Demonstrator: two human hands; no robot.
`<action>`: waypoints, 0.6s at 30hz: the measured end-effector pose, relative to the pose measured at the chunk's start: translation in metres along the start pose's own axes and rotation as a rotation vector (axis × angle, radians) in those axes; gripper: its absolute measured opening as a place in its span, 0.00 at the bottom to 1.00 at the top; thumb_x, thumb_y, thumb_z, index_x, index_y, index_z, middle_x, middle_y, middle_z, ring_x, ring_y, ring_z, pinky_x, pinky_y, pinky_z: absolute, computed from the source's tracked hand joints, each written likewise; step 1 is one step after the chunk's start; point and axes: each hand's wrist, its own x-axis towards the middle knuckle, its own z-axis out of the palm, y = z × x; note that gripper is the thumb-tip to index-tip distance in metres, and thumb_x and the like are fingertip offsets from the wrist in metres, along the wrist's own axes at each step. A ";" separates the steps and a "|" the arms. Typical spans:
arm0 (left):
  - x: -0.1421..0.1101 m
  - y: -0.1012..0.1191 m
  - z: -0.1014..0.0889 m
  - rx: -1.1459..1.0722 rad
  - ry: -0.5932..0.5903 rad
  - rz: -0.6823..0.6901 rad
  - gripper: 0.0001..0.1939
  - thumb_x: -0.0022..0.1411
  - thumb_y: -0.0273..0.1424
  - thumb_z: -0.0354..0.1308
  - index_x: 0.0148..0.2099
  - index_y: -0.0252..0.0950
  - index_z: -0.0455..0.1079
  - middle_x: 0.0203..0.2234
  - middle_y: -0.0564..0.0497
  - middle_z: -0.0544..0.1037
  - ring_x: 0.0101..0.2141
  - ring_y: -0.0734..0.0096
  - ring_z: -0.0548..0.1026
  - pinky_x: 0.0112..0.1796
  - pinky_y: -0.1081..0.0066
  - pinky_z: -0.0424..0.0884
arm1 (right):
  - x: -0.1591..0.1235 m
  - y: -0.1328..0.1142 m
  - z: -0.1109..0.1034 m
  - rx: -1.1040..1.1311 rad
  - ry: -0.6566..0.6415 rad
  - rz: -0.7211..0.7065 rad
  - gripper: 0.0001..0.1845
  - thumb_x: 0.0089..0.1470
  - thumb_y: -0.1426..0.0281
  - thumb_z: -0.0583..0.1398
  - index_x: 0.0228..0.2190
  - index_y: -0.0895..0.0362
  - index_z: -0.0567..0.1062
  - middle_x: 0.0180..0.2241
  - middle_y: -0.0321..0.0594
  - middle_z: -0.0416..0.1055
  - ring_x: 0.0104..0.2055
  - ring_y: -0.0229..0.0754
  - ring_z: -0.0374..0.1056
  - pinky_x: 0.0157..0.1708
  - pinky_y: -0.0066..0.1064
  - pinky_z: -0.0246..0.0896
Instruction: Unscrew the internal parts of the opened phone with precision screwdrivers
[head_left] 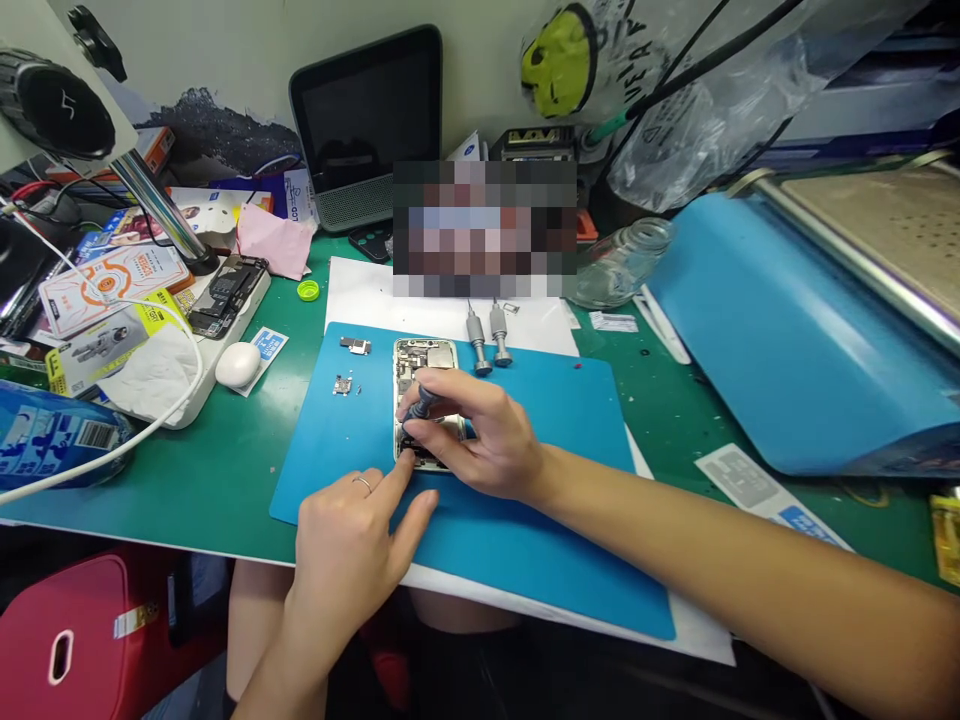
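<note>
An opened smartphone [426,358] lies on the blue mat [547,550], its inner parts bare. My right hand [491,435] pinches a small dark screwdriver [420,403] over the phone; its tip is hidden. With the index finger stretched to the phone's lower left edge and the thumb apart, my left hand [360,545] holds nothing. Two grey screwdrivers, one on the left [477,340] and one on the right [499,333], stand or lie just beyond the phone. Left of it on the mat are a small metal bracket [355,345] and a loose small part [343,385].
To the left, a white earbud case [238,366] sits near another opened phone [227,293] on a white box. A glass jar [622,262] lies tilted at the back. On the right stands a machine with a blue cover [765,340]. A white cable [184,400] loops at left.
</note>
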 end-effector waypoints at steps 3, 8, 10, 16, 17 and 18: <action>0.001 0.000 0.000 0.004 -0.001 0.001 0.18 0.75 0.40 0.52 0.56 0.36 0.76 0.23 0.55 0.76 0.24 0.73 0.73 0.26 0.69 0.60 | 0.000 0.000 0.000 -0.003 -0.004 -0.002 0.30 0.64 0.75 0.60 0.64 0.51 0.58 0.43 0.43 0.75 0.38 0.37 0.74 0.34 0.28 0.79; 0.000 0.000 0.001 -0.003 0.005 0.001 0.18 0.75 0.40 0.52 0.56 0.35 0.76 0.23 0.55 0.75 0.24 0.73 0.72 0.27 0.69 0.60 | -0.001 0.001 0.000 0.001 -0.004 0.005 0.30 0.64 0.75 0.60 0.64 0.50 0.58 0.43 0.43 0.75 0.37 0.37 0.74 0.34 0.29 0.79; 0.000 0.000 0.001 -0.006 0.008 0.000 0.18 0.75 0.40 0.52 0.55 0.35 0.76 0.23 0.55 0.75 0.24 0.73 0.72 0.27 0.69 0.60 | -0.001 0.001 0.001 0.005 -0.004 0.006 0.31 0.64 0.75 0.60 0.64 0.50 0.58 0.42 0.42 0.75 0.37 0.37 0.74 0.34 0.29 0.78; 0.000 0.001 0.001 -0.005 0.013 -0.001 0.18 0.75 0.40 0.52 0.55 0.35 0.76 0.22 0.55 0.74 0.24 0.73 0.72 0.27 0.68 0.59 | -0.002 0.002 0.001 0.025 0.006 -0.003 0.34 0.62 0.78 0.61 0.65 0.52 0.59 0.43 0.43 0.74 0.39 0.38 0.74 0.35 0.29 0.79; 0.000 0.001 0.001 -0.005 0.013 0.000 0.18 0.75 0.40 0.52 0.55 0.35 0.76 0.23 0.55 0.74 0.24 0.73 0.72 0.27 0.68 0.59 | -0.003 0.002 0.001 0.029 0.006 -0.001 0.34 0.61 0.78 0.61 0.65 0.52 0.59 0.42 0.43 0.74 0.39 0.38 0.74 0.35 0.29 0.79; 0.000 0.001 0.000 -0.005 0.011 0.000 0.18 0.75 0.40 0.52 0.55 0.36 0.76 0.23 0.55 0.74 0.24 0.73 0.72 0.27 0.68 0.59 | -0.003 0.002 0.002 0.032 0.008 0.001 0.34 0.61 0.78 0.61 0.65 0.52 0.59 0.42 0.43 0.74 0.39 0.38 0.74 0.35 0.29 0.79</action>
